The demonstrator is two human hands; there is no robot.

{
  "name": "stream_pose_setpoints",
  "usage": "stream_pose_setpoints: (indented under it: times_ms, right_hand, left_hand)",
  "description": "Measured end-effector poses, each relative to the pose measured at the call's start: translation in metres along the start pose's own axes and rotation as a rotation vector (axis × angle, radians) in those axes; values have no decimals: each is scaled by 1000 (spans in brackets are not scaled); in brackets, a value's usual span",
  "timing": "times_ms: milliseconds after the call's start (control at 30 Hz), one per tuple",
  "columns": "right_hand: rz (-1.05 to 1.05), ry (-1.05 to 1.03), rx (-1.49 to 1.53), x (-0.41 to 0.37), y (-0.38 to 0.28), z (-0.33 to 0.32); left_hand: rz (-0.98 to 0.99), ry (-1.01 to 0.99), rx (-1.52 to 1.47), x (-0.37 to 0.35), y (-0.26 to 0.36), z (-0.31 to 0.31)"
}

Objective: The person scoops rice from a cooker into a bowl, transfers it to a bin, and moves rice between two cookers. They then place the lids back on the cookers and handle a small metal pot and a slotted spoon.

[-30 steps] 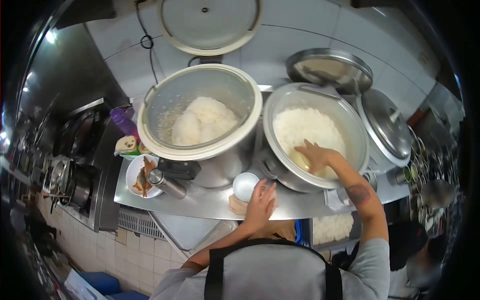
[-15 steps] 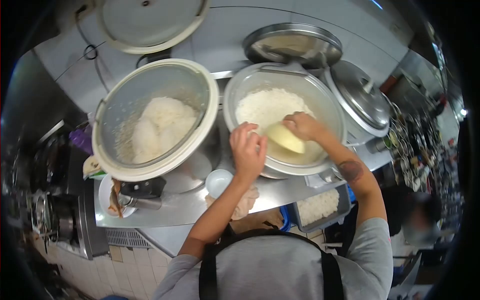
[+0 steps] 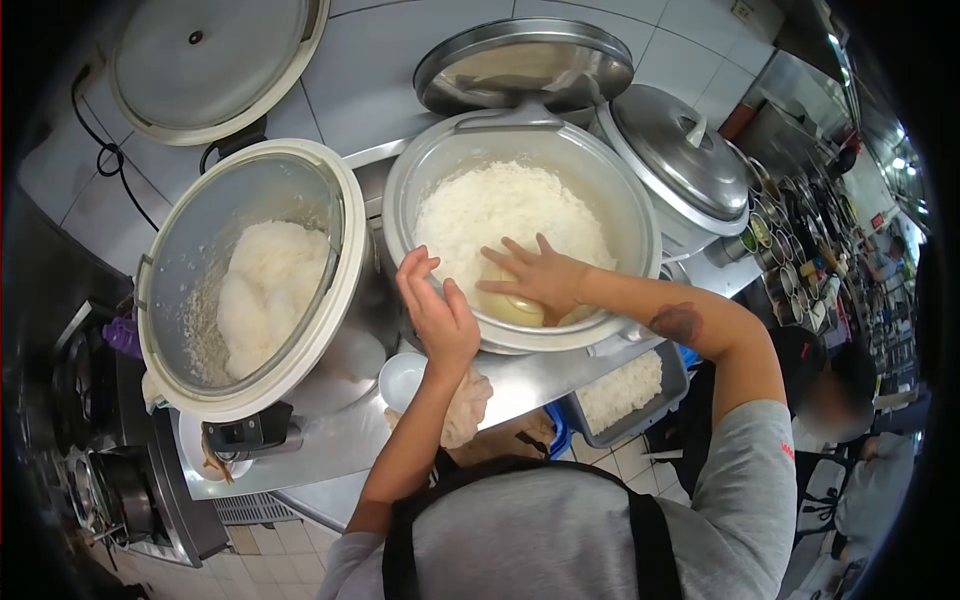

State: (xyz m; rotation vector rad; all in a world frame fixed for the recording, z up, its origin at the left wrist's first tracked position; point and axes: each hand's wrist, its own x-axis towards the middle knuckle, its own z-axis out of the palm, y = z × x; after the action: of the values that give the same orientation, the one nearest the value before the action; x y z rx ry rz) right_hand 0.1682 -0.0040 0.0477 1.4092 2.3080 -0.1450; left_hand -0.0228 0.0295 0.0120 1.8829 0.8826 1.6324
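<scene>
A large round cooker pot (image 3: 640,190) holds a mass of white rice (image 3: 510,215). Low in the pot, against the near side of the rice, lies a pale yellow bowl (image 3: 510,308). My right hand (image 3: 545,278) is on top of this bowl, palm down, fingers spread and stretched out; its thumb is partly hidden. At the pot's near left rim my left hand (image 3: 440,315) is raised with fingers extended and thumb apart, holding nothing. Below it on the counter are a small white bowl (image 3: 402,378) and a crumpled, pale cloth-like thing (image 3: 465,410).
To the left stands a second open cooker (image 3: 352,215) with rice clumped inside. A lidded metal pot (image 3: 680,155) is at the right, beside a leaning metal lid (image 3: 520,65). A grey tub of rice (image 3: 640,435) sits below the counter edge. Another person (image 3: 840,390) is at the right.
My right hand has gone from gripping the yellow bowl's edge to lying spread over it, and the bowl sits lower in the pot. My left hand stays near the rim. The view has shifted.
</scene>
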Motion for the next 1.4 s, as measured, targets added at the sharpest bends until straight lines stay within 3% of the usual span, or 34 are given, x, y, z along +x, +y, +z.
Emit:
stream_pose_setpoints:
  times_ms: [67, 100, 167, 200, 267, 300, 333, 400, 500, 600, 733, 833, 933, 1067, 1233, 1400]
  right_hand:
    - [-95, 203, -25, -5, 11, -11]
    - [-94, 200, -21, -3, 25, -9]
    - [44, 224, 303, 5, 65, -1]
    - [46, 224, 308, 9, 78, 5]
    - [192, 35, 407, 14, 94, 16]
    - [186, 91, 442, 14, 91, 20]
    - [188, 95, 441, 16, 82, 21]
    - [315, 227, 116, 29, 62, 20]
    - [159, 286, -90, 49, 53, 3]
    - [64, 187, 18, 72, 60, -3]
    - [121, 204, -3, 75, 77, -14]
    - [220, 543, 265, 75, 109, -8]
    - [306, 451, 296, 64, 124, -15]
    - [171, 582, 486, 78, 126, 3]
    - [202, 591, 536, 79, 118, 1]
    - [134, 515, 602, 54, 91, -6]
  left_hand:
    - [-8, -3, 5, 0, 0, 1]
    - [-10, -8, 1, 1, 1, 0]
    - [-14, -19, -3, 0, 1, 0]
    - [-7, -21, 22, -1, 1, 0]
    - [8, -28, 47, -1, 0, 1]
    - [11, -24, 40, -1, 0, 1]
    - [13, -17, 34, 0, -1, 1]
    - [11, -26, 30, 1, 0, 1]
    - [16, -42, 30, 1, 0, 0]
    - [29, -42, 37, 0, -2, 1]
    - [-5, -33, 15, 0, 0, 1]
    - [-4, -16, 19, 1, 1, 1]
    - [31, -27, 88, 1, -1, 2]
    - [18, -39, 98, 1, -2, 2]
    - [-23, -21, -5, 1, -5, 4]
    - [19, -20, 83, 2, -3, 4]
